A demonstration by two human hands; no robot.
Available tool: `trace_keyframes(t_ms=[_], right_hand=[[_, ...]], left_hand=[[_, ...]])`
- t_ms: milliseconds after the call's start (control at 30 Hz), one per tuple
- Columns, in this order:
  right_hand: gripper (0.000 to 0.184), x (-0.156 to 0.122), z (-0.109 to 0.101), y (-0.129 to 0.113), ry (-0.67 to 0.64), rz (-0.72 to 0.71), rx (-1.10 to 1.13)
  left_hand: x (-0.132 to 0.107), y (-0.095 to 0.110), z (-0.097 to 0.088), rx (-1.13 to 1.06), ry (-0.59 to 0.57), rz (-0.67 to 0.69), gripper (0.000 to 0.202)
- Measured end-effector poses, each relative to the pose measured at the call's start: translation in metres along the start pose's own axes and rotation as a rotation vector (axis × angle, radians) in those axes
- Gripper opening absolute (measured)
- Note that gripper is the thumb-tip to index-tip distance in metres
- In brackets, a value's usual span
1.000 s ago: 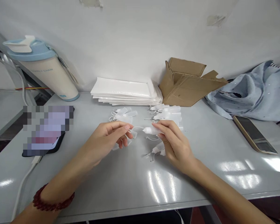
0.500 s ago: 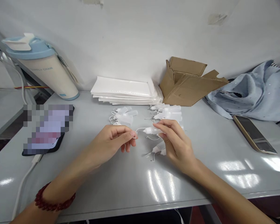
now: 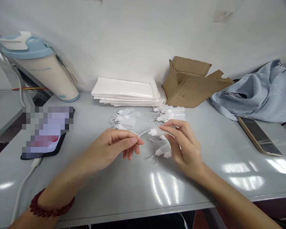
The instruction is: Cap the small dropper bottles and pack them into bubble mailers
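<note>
The right hand (image 3: 183, 144) pinches a small white plastic bottle (image 3: 157, 131) above the tabletop (image 3: 138, 187), its thin tip pointing left. The left hand (image 3: 112, 147) grips that tip's cord between thumb and forefinger. More bottles (image 3: 170, 113) lie just behind.

Bright overhead light glares off the table (image 3: 157, 190); edges bend.

Only legible txt: faint grey lettering on the cream tumbler (image 3: 47, 76) w/ blue lid, ending in "CHAIN"; first word too faint. Phone (image 3: 46, 132) at left: screen blurred, unreadable.
</note>
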State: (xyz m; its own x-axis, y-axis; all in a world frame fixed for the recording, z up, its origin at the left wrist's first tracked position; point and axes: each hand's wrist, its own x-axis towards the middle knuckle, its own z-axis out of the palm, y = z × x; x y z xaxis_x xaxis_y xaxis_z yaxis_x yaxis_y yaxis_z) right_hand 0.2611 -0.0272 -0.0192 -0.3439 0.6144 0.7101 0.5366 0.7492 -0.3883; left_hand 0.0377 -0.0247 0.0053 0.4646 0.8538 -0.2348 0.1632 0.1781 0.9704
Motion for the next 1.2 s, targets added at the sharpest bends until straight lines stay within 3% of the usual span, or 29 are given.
trace_keyframes(t_ms=[267,567,1200], right_hand=[[0.036,0.001,-0.002,-0.003,0.032,0.002,0.048],[0.034,-0.002,-0.003,-0.006,0.018,0.056,0.156],[0.032,-0.004,-0.003,-0.006,0.008,0.170,0.255]], left_hand=[[0.003,-0.006,0.003,-0.034,0.217,0.039,0.016],[0.005,-0.010,0.011,-0.156,0.124,0.000,0.022],[0.005,-0.007,0.010,-0.128,0.121,0.001,0.021]])
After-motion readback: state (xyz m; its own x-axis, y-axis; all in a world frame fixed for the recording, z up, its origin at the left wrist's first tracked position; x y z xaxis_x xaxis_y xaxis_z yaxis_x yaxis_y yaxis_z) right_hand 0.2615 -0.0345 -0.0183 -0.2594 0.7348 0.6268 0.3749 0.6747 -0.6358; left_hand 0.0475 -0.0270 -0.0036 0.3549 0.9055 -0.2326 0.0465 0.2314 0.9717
